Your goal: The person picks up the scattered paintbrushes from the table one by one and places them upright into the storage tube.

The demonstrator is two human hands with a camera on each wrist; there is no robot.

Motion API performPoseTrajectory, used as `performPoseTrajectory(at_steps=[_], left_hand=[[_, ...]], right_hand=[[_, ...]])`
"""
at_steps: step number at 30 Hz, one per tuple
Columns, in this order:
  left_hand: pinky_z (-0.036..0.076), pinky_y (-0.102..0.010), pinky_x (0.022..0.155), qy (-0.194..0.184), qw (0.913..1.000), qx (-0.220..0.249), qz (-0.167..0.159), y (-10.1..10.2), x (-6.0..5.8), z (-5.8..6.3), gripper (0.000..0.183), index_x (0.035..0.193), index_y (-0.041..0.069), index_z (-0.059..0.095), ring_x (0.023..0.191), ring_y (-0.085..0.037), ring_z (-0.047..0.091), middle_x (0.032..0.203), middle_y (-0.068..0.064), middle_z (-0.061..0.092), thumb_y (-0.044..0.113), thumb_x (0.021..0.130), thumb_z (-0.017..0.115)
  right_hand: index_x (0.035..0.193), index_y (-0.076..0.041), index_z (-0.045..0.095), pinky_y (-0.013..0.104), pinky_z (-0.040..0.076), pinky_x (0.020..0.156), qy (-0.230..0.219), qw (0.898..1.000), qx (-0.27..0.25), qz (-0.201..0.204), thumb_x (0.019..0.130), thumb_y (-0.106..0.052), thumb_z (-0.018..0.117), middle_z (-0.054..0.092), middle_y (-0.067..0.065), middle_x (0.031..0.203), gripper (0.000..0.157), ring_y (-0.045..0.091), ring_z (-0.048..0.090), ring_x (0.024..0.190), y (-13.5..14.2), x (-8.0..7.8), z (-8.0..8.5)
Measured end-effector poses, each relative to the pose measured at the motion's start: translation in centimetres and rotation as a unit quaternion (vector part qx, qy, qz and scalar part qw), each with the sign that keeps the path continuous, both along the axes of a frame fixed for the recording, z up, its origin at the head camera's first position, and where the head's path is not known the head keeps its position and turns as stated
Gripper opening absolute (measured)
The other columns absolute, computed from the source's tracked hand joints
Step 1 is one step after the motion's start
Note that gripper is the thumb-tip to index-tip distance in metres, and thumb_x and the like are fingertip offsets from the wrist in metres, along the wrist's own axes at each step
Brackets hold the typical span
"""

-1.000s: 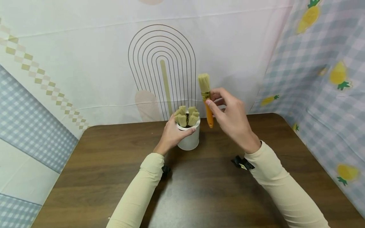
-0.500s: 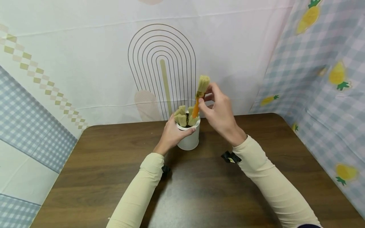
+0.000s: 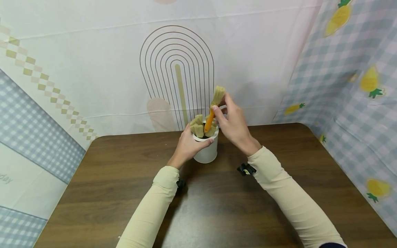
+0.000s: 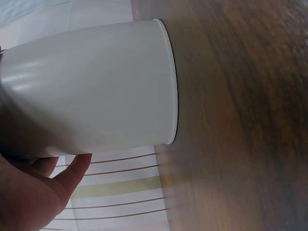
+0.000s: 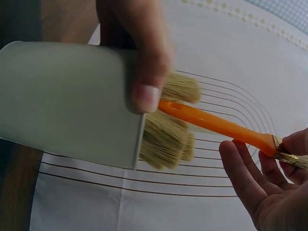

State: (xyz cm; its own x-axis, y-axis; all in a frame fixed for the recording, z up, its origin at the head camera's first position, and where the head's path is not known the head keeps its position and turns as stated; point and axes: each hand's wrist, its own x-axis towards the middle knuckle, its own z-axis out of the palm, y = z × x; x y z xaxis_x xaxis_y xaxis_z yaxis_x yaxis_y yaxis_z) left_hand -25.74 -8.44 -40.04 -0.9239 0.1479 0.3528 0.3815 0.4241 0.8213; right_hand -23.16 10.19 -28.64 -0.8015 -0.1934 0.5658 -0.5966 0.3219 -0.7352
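A white cylindrical can [image 3: 206, 153] stands upright near the table's back edge, with several paintbrushes [image 3: 197, 128] in it, bristles up. My left hand [image 3: 187, 144] grips the can near its rim, thumb across the front. In the left wrist view the can [image 4: 106, 86] rests on the tabletop. Above the can, my right hand [image 3: 232, 120] pinches a paintbrush with an orange handle [image 3: 209, 121] near its metal band, bristles up and handle slanting down. In the right wrist view the orange handle's end [image 5: 207, 120] reaches the bristles at the can's mouth; its tip is partly hidden by the left thumb.
The brown wooden table [image 3: 198, 213] spreads out in front of the can. Close behind its back edge hangs a white cloth [image 3: 108, 79] with printed arches. On the right is a checked cloth [image 3: 344, 113] with pineapple prints.
My right hand has moved left with the paintbrush, bringing its handle from beside the can to over its mouth, and the brush now tilts. The left hand stays on the can.
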Motion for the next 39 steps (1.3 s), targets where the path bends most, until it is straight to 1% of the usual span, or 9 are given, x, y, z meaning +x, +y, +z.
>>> performPoseTrajectory(at_steps=[3,9,16,20,25,28,34,37,39], left_hand=[[0.051,-0.045,0.103,-0.001,1.0,0.0,0.003,0.0,0.0,0.0,0.088,0.151,0.026,0.051,0.119,-0.018,0.062,0.133,0.002,0.062,0.044,0.075,0.093],[0.051,-0.043,0.103,-0.005,1.0,-0.001,0.0,0.0,0.0,0.0,0.086,0.15,0.028,0.051,0.119,-0.016,0.062,0.134,0.004,0.061,0.045,0.077,0.091],[0.053,-0.044,0.098,-0.012,0.9999,-0.007,0.005,0.1,-0.1,0.1,0.085,0.148,0.022,0.052,0.114,-0.018,0.062,0.13,0.002,0.061,0.047,0.076,0.09],[0.053,-0.044,0.097,-0.014,0.9999,-0.003,0.003,0.0,0.0,0.0,0.087,0.149,0.019,0.05,0.114,-0.018,0.062,0.128,0.002,0.063,0.048,0.077,0.09],[0.054,-0.045,0.096,-0.019,0.9998,-0.005,0.003,-0.1,0.0,-0.1,0.086,0.149,0.021,0.05,0.114,-0.018,0.063,0.13,0.002,0.063,0.048,0.078,0.089],[0.053,-0.046,0.098,-0.024,0.9996,-0.013,0.007,-0.1,0.1,0.0,0.085,0.149,0.023,0.05,0.117,-0.019,0.062,0.133,0.003,0.062,0.049,0.078,0.088],[0.052,-0.046,0.098,-0.011,0.9999,-0.012,0.004,-0.1,0.0,0.1,0.084,0.149,0.023,0.051,0.117,-0.02,0.062,0.133,0.0,0.062,0.048,0.078,0.089],[0.053,-0.045,0.095,-0.008,0.9999,-0.009,-0.003,-0.1,0.1,0.1,0.086,0.15,0.022,0.049,0.113,-0.019,0.063,0.13,0.0,0.062,0.047,0.078,0.089],[0.053,-0.045,0.095,-0.009,0.9999,-0.01,-0.002,-0.2,0.1,0.1,0.09,0.153,0.022,0.047,0.113,-0.019,0.063,0.13,0.0,0.063,0.047,0.078,0.089]], right_hand=[[0.128,0.006,0.054,0.042,0.063,0.072,0.014,1.0,0.017,-0.014,0.107,-0.007,0.06,0.065,0.019,0.111,0.026,0.033,0.072,0.091,-0.4,-0.3,-0.3],[0.121,0.004,0.057,0.038,0.06,0.074,0.042,0.993,0.1,-0.053,0.099,-0.003,0.068,0.067,0.016,0.101,0.025,0.029,0.07,0.09,-1.0,-0.5,-0.8],[0.148,-0.004,0.048,0.037,0.059,0.073,0.032,0.981,0.176,-0.069,0.101,-0.007,0.066,0.069,0.015,0.107,0.05,0.025,0.069,0.09,-1.8,-0.8,-0.4],[0.135,-0.008,0.056,0.038,0.057,0.071,0.03,0.974,0.214,-0.069,0.107,-0.013,0.058,0.068,0.008,0.103,0.029,0.022,0.067,0.088,-2.4,-1.0,0.5],[0.113,-0.013,0.054,0.036,0.047,0.062,-0.013,0.96,0.276,-0.047,0.109,-0.019,0.048,0.055,0.005,0.082,0.009,0.022,0.056,0.074,-3.0,-1.2,2.0],[0.108,-0.012,0.054,0.034,0.043,0.059,-0.049,0.955,0.291,-0.006,0.106,-0.02,0.048,0.05,0.005,0.077,0.01,0.021,0.051,0.068,-3.0,-1.6,3.0],[0.116,-0.009,0.06,0.04,0.058,0.058,-0.16,0.95,0.255,0.082,0.108,-0.024,0.056,0.068,0.014,0.08,0.017,0.026,0.065,0.06,-2.3,-2.8,3.8],[0.113,-0.007,0.063,0.037,0.058,0.055,-0.183,0.945,0.259,0.084,0.108,-0.025,0.062,0.07,0.014,0.078,0.019,0.022,0.065,0.057,-2.0,-3.0,3.6],[0.107,-0.006,0.064,0.031,0.054,0.054,-0.172,0.942,0.28,0.066,0.108,-0.025,0.064,0.068,0.01,0.076,0.019,0.017,0.062,0.057,-1.9,-3.1,3.4]])
